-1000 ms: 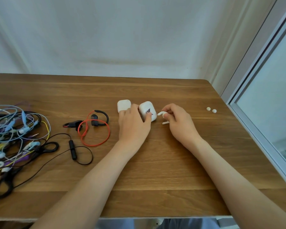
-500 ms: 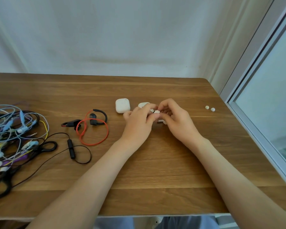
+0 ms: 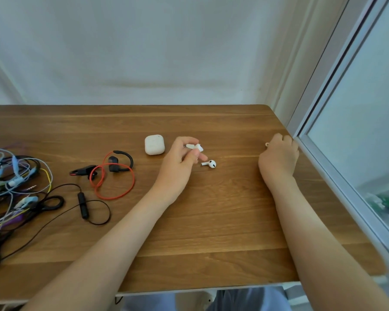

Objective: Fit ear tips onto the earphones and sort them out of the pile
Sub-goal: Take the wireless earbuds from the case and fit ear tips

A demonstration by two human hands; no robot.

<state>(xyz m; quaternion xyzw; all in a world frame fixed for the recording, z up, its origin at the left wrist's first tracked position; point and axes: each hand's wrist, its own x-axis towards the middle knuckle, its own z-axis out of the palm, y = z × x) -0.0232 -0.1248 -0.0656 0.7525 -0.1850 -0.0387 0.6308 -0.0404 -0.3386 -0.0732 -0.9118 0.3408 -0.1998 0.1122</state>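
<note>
Broadly, a wooden table (image 3: 211, 221) fills the lower half of the view, with the person at its six o'clock edge and a white wall at twelve. A window frame (image 3: 328, 173) runs along the three o'clock side. At nine o'clock lies the pile (image 3: 14, 180), a tangle of wired earphones with blue, white, yellow, purple and black cords, cut off by the left edge of the view. Both bare forearms reach in from six o'clock. The left hand (image 3: 180, 162) is near the table's middle, fingers curled, thumb and forefinger pinching a white earbud (image 3: 197, 147) whose stem points toward nine o'clock. The right hand (image 3: 279, 158) sits knuckles-up near the three o'clock edge, close to the window frame, with its fingers curled under. Whether they grip anything cannot be told. Between the pile and the left hand lies a looped red-corded sport earphone set (image 3: 114, 164) with black ear hooks. At its seven o'clock a black neckband earphone (image 3: 83, 205) with an inline remote trails thin loops. A white charging case (image 3: 154, 144), lid closed, sits at ten o'clock of the left hand, just apart from it. A second white earbud (image 3: 209, 164) lies loose on the wood at four o'clock of the left fingertips. Smallest, a pale ear tip (image 3: 267, 144) shows at the right hand's ten o'clock edge, touching or just beside a fingertip
</note>
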